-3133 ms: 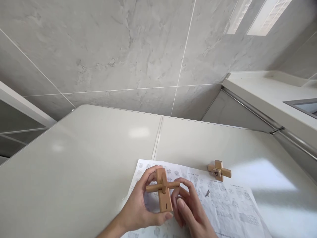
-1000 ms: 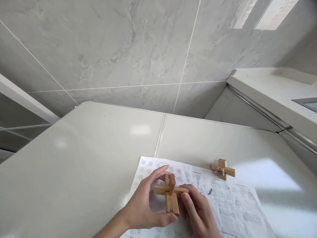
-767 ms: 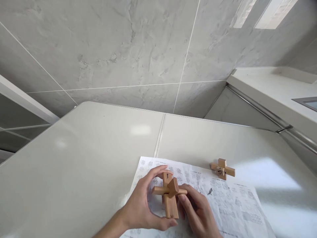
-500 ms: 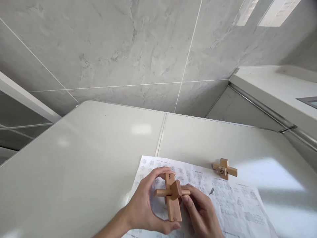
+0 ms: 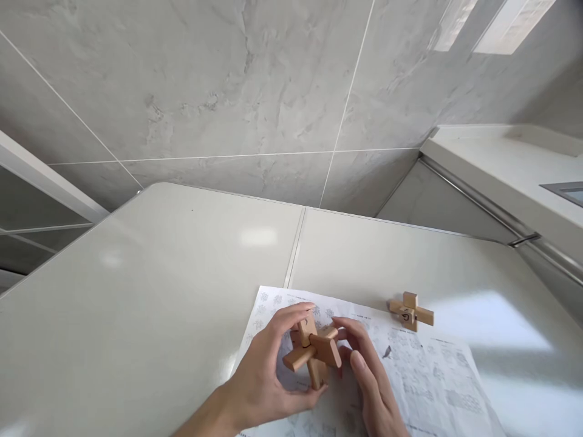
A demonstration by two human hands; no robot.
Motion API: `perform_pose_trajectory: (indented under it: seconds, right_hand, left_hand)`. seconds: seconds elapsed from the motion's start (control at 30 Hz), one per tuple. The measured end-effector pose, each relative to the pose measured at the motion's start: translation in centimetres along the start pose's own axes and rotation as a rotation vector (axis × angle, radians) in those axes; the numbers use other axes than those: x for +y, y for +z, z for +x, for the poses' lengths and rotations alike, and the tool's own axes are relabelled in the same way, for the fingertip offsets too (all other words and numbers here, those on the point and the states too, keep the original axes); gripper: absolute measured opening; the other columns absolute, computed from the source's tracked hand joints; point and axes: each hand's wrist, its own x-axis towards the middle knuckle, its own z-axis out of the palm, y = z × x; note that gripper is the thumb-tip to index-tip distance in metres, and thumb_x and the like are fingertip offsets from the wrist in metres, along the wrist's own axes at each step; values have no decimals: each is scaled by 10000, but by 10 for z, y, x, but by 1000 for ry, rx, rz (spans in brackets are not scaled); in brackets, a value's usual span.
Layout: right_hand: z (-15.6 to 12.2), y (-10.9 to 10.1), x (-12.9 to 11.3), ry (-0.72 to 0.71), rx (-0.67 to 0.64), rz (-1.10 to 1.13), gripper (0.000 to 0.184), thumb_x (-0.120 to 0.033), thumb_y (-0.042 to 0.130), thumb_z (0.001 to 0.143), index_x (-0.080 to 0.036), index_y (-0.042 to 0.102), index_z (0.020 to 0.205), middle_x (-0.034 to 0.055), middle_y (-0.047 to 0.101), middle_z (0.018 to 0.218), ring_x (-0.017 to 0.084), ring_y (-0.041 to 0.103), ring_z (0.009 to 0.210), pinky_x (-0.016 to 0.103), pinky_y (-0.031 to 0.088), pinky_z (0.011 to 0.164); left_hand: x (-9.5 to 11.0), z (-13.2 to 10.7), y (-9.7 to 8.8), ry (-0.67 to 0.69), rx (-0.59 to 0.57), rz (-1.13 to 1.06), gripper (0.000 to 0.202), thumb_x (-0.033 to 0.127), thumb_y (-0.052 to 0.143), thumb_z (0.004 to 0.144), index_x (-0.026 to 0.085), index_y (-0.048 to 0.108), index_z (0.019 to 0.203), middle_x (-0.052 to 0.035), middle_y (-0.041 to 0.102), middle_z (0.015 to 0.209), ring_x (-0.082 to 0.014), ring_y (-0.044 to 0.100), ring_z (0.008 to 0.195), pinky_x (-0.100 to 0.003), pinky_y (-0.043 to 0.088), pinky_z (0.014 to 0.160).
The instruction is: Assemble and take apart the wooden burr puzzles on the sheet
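Framework [image 5: 45,176] in white slants along the left edge, with dark panels beside it. Next to it, the left half of a glossy off-white table [image 5: 150,273] reflects two soft patches of light; grey marbled tile wall [image 5: 182,85], crossed by pale joints, stands behind on the far side. Left hand [image 5: 262,373] enters from the near side, gripping a wooden block assembly [image 5: 324,350] between thumb at its near end and fingers at its far end. Assembly is held above a printed paper sheet [image 5: 437,394], tilted, its bars crossing and pointing several ways; a dark mark shows on the far bar. Narrow seam strip [image 5: 296,246] divides the tabletop beyond the sheet. Sheet lies on the near part of the table, slightly creased, bearing rows of small grey figures and lines of print too small to read. Right hand [image 5: 373,382] is just right of the assembly, fingers parted and bent, thumb raised, not closed around anything; cannot tell whether its fingertips touch the wood. Farther right, a second wooden cross [image 5: 411,311] rests at the sheet's far edge, dark marking on its near end face. Bright window-like reflection lies on the table to its right. At far right, metal rail [image 5: 478,200] runs below a white ledge [image 5: 501,155].
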Motion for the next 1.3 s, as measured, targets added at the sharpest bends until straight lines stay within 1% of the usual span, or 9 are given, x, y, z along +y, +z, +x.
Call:
perform_pose_trajectory:
  seconds: [0.13,0.27,0.37,0.5,0.73,0.83,1.03,1.2,1.3]
  right_hand:
    - [3,2,-6,-93,0,13,351,-602,467,1099,-288,622,1118,82,564,1130,270,582,971,359,539,801]
    - [4,4,-5,-34,-37,-27,353,-572,496,1106,-260,599,978,19,569,869,211,537,753,308,481,689]
    - [2,5,-2,13,-66,-69,373,-552,532,1102,-243,585,900,-20,545,730,175,495,644,287,422,625]
    - [2,4,-1,24,-85,-164,420,-568,520,1099,-229,592,862,-4,575,736,176,496,644,292,407,619]
    - [13,-5,-14,-35,-242,-191,441,-546,452,1124,-229,562,837,-17,528,711,162,453,618,285,383,586]
    - [15,-7,-14,-22,-260,-191,436,-542,467,1122,-230,545,828,-29,496,700,155,421,617,283,363,581]
    - [11,-9,-1,33,-214,-103,426,-549,491,1115,-226,569,847,-24,508,740,159,428,654,285,353,606]
    - [9,-9,-9,129,-197,-26,463,-602,519,1091,-230,541,816,-36,449,720,159,369,654,297,307,618]
    - [9,-8,-15,181,-201,29,475,-626,547,1072,-233,533,806,-44,417,708,157,346,644,300,283,608]
  left_hand:
    - [-5,-1,2,-9,-87,87,1022,113,855,791,408,300,1597,-100,550,1539,-251,734,1108,-411,634,989]
    - [-8,-2,3,89,-129,197,1107,112,894,767,399,253,1623,-100,568,1520,-328,652,1330,-465,574,1127]
    - [-7,-2,1,117,-132,227,1133,93,905,750,396,255,1627,-99,559,1536,-342,593,1413,-449,557,1158]
    - [-4,-1,-1,77,-146,260,1163,137,941,735,397,247,1632,-103,572,1522,-339,614,1381,-436,576,1133]
    - [-4,2,-4,151,-144,310,1121,200,944,717,359,291,1613,-116,619,1462,-342,669,1270,-451,578,1097]
    - [-4,2,-4,152,-150,311,1131,187,938,722,367,276,1620,-108,624,1461,-331,673,1259,-441,576,1089]
    - [-2,2,-3,-47,-168,176,1200,156,1005,664,438,289,1584,-18,686,1348,-267,702,1176,-396,582,1052]
    - [-4,0,-2,-75,-156,74,1181,251,1056,641,466,319,1539,-43,564,1566,-281,686,1258,-456,538,1140]
    - [-8,0,-1,-49,-152,40,1088,346,1046,668,429,359,1507,-73,562,1546,-332,601,1399,-466,542,1135]
